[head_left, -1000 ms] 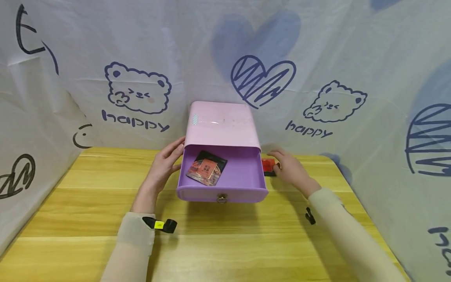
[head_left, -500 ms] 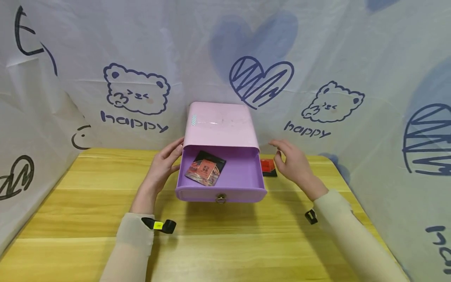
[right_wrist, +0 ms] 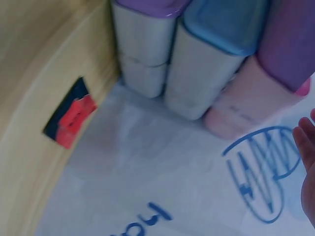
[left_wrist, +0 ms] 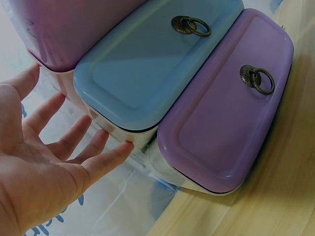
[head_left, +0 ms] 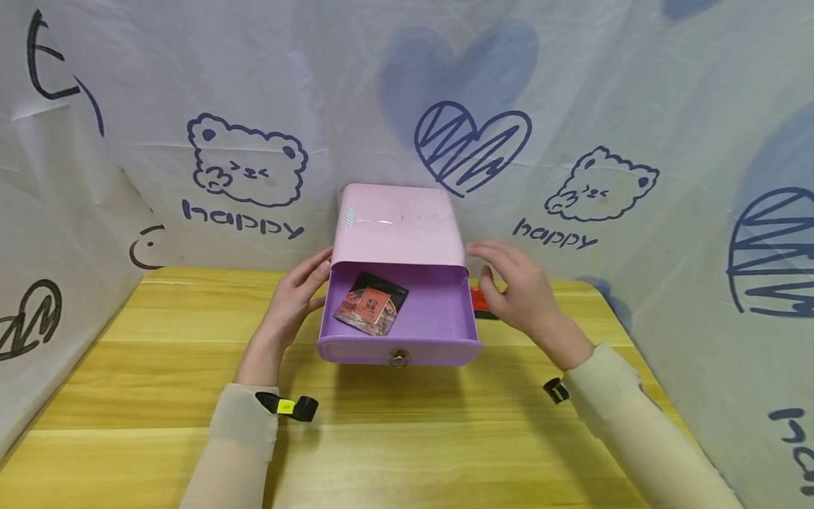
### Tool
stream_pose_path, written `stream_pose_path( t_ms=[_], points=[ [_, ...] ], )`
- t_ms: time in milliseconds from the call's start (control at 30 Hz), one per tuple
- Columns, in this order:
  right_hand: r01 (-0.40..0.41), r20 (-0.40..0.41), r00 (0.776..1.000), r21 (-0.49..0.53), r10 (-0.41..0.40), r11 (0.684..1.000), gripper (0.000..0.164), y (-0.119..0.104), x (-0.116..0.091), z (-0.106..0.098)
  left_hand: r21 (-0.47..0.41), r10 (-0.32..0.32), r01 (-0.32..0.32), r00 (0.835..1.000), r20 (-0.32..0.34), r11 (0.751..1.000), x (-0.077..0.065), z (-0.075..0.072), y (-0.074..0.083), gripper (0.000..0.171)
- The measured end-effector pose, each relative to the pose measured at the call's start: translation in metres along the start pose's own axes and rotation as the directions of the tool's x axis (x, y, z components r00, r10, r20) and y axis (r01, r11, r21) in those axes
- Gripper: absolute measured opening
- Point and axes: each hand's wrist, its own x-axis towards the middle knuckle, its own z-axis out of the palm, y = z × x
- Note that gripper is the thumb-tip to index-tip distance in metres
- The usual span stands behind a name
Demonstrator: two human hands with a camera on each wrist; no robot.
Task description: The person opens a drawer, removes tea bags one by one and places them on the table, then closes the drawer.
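Note:
A small drawer cabinet (head_left: 400, 223) with a pink top stands against the cloth, its purple top drawer (head_left: 439, 311) pulled out. Inside that drawer lies a flat black packet with a red label (head_left: 372, 304), toward the left. My left hand (head_left: 289, 304) rests with spread fingers against the cabinet's left side; in the left wrist view its fingertips touch the side by the blue drawer (left_wrist: 142, 73). My right hand (head_left: 524, 290) holds nothing and hovers by the cabinet's right side, fingers loosely bent. Below it, a second red-and-black packet (right_wrist: 74, 118) lies on the table, partly hidden in the head view.
A closed lower purple drawer (left_wrist: 226, 103) sits beneath the blue one, both with ring pulls. White cloth (head_left: 356, 85) printed with bears and hearts hangs behind and at both sides of the wooden table (head_left: 407, 438).
My right hand has lifted off the packet on the table and moved up, then left toward the cabinet's right side. The packet stays on the table. My left hand keeps its place.

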Motion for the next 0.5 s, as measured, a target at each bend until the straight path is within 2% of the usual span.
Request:
stream_pose_path(
  t_ms=[333,500],
  points=[
    [0.099,0.079,0.992,0.029,-0.101,0.995,0.036,-0.036,0.026,-0.004,0.004,0.000,0.000,1.000,0.001,1.000,0.000,0.000,0.000,0.048],
    [0.139,0.198,0.969,0.058,-0.148,0.989,0.038,-0.053,0.041,-0.002,0.006,0.003,-0.003,1.000,0.004,1.000,0.000,0.000,-0.001,0.048]
  ],
)
